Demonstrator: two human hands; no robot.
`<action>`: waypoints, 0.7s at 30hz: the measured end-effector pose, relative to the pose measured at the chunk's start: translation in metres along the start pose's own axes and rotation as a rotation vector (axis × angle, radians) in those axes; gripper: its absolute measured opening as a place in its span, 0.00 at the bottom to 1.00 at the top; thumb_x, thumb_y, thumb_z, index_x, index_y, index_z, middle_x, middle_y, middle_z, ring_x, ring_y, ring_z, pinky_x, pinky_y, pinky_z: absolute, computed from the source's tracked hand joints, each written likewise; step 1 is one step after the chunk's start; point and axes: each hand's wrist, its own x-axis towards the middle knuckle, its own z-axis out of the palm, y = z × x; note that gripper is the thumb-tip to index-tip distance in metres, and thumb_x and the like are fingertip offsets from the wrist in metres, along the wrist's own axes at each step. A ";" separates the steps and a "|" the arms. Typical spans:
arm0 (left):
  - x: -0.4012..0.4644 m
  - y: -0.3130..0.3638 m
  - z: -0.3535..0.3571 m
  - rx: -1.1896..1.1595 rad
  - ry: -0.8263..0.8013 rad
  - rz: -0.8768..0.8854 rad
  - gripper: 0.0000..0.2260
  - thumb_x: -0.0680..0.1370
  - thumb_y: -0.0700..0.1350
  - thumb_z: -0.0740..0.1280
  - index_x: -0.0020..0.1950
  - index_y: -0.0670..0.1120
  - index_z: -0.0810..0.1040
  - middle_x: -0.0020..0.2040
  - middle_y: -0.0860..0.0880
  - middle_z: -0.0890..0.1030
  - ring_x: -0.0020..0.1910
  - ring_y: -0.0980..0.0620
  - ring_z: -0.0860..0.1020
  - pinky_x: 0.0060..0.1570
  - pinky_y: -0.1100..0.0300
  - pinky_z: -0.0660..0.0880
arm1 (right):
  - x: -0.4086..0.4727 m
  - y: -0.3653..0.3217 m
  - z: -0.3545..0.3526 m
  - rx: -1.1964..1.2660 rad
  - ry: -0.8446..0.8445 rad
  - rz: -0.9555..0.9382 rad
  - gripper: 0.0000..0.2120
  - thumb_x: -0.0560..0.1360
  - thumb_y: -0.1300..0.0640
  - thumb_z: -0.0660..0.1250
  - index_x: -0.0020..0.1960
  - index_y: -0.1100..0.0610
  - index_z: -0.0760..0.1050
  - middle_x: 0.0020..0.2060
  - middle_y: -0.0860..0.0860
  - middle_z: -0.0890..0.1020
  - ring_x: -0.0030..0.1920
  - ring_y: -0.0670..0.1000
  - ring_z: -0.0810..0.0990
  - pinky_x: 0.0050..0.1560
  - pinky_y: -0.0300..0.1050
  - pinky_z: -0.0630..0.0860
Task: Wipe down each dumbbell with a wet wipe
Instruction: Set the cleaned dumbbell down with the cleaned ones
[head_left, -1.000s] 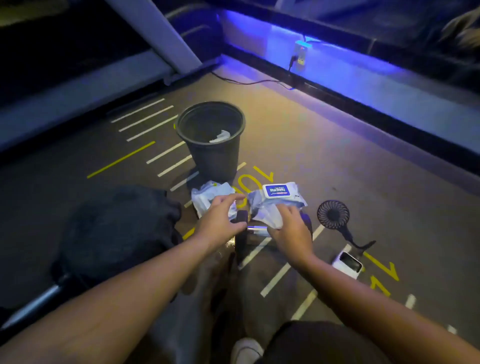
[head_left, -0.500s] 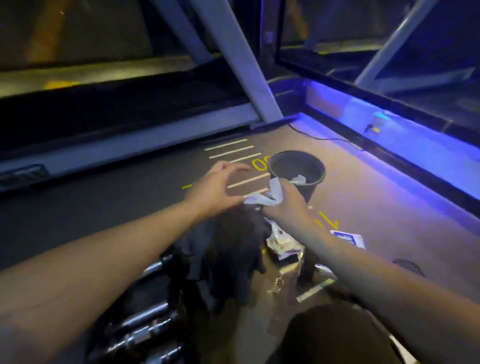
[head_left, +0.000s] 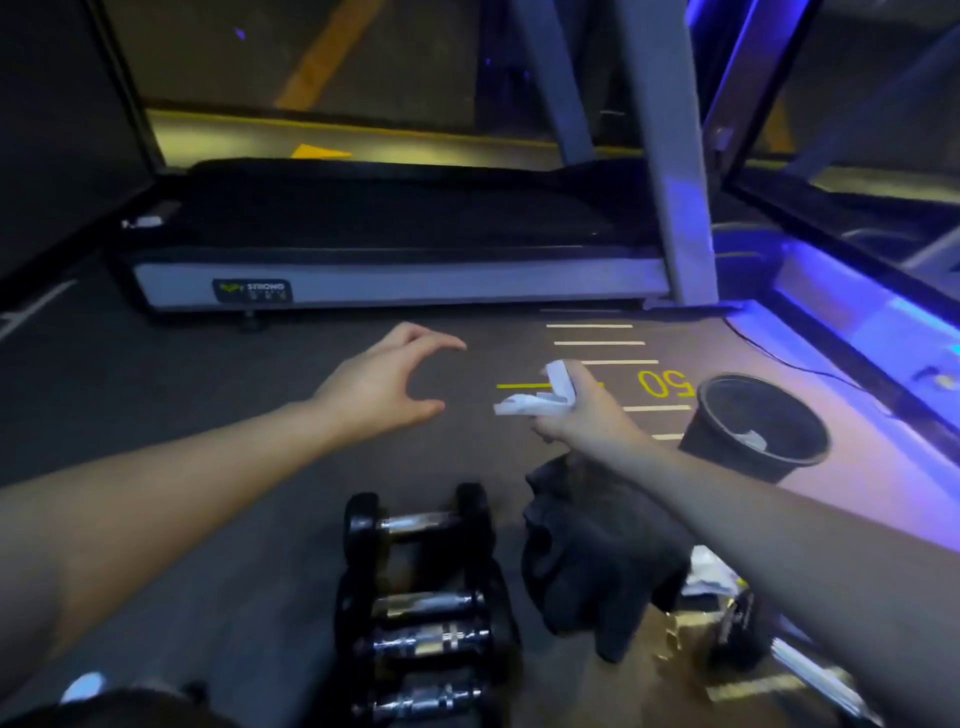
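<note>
Several black dumbbells (head_left: 422, 592) with chrome handles lie in a row on the gym floor at bottom centre. My right hand (head_left: 582, 415) hovers above and beyond them, pinching a crumpled white wet wipe (head_left: 545, 392). My left hand (head_left: 384, 384) floats to the left of the wipe with fingers and thumb spread in a loose curve, holding nothing. Both hands are well above the floor, apart from the dumbbells.
A black bin (head_left: 758, 426) with a used wipe inside stands at the right. A dark cloth bag (head_left: 597, 551) lies beside the dumbbells, white packaging (head_left: 711, 571) beyond it. A treadmill (head_left: 395, 260) spans the back. Blue-lit wall edge (head_left: 857, 322) runs along the right.
The view has swung left from the wipe packs to the dumbbells. My right hand has lifted a wipe clear; my left hand let go and moved away to the left.
</note>
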 end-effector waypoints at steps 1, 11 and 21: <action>-0.005 -0.009 0.002 -0.002 -0.001 -0.013 0.29 0.75 0.53 0.73 0.72 0.67 0.65 0.71 0.61 0.65 0.64 0.58 0.71 0.56 0.56 0.74 | 0.003 -0.001 0.011 -0.019 -0.011 0.008 0.22 0.64 0.54 0.70 0.54 0.46 0.66 0.44 0.40 0.84 0.44 0.49 0.79 0.37 0.43 0.72; -0.045 -0.044 0.045 -0.074 -0.131 -0.129 0.28 0.74 0.53 0.73 0.70 0.68 0.67 0.69 0.59 0.67 0.66 0.56 0.72 0.62 0.54 0.73 | -0.005 0.031 0.083 0.064 -0.081 0.057 0.23 0.64 0.51 0.71 0.57 0.45 0.68 0.52 0.39 0.79 0.58 0.36 0.78 0.44 0.45 0.79; -0.090 -0.012 0.083 -0.002 -0.313 -0.187 0.32 0.70 0.55 0.74 0.72 0.66 0.66 0.64 0.57 0.68 0.52 0.56 0.73 0.55 0.58 0.74 | -0.066 0.075 0.111 -0.212 -0.158 0.023 0.20 0.62 0.44 0.69 0.50 0.46 0.65 0.49 0.47 0.74 0.51 0.51 0.77 0.53 0.52 0.76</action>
